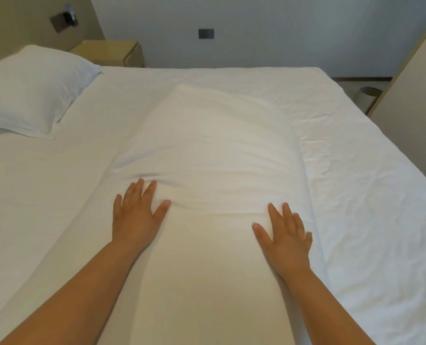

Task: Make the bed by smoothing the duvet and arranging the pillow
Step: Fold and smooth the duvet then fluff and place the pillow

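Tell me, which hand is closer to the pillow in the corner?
Left. The left hand lies flat on the folded duvet, on the side toward the pillow. The right hand lies flat on its opposite side, farther from the pillow.

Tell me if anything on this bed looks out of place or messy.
Yes. The duvet lies folded in a narrow strip down the middle instead of being spread out. The pillow sits askew at the far left, and the sheet on the right is creased.

Bed with duvet, pillow.
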Available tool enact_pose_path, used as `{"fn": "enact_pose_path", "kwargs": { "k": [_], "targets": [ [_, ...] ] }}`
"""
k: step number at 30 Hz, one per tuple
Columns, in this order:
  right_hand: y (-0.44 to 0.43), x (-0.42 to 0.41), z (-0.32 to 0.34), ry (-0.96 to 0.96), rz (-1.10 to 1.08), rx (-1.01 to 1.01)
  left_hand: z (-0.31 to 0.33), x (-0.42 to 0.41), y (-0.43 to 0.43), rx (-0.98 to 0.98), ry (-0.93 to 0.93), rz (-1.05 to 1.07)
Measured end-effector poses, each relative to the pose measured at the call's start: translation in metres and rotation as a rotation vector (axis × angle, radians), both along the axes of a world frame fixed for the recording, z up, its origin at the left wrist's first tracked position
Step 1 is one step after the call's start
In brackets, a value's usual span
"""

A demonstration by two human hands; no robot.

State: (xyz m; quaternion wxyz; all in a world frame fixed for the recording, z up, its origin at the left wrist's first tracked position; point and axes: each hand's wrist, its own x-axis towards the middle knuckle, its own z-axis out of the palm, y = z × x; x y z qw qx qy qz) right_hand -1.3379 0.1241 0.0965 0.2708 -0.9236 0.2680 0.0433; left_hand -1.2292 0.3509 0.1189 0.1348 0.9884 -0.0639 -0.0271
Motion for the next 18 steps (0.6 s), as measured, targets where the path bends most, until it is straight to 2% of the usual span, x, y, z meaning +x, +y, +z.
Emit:
{"fn": "enact_pose_path", "kwargs": {
  "k": [4,9,11,13,18],
  "targets": [
    [-0.042,0.049,-0.007,0.014,-0.125,0.041,-0.005,0.054,-0.013,-0.071,-0.078,0.079],
    [-0.090,0.077,-0.023,-0.023,-0.396,0.311,-0.016,0.107,-0.002,-0.197,-0.148,0.241],
    [-0.093,0.083,-0.031,-0.064,-0.418,0.362,-0.023,0.120,-0.001,-0.271,-0.186,0.351],
    [-0.090,0.089,-0.037,-0.084,-0.414,0.367,-0.033,0.130,-0.001,-0.263,-0.179,0.414],
    [-0.083,0.100,-0.045,-0.096,-0.445,0.358,-0.057,0.144,0.004,-0.301,-0.098,0.405]
  ]
}}
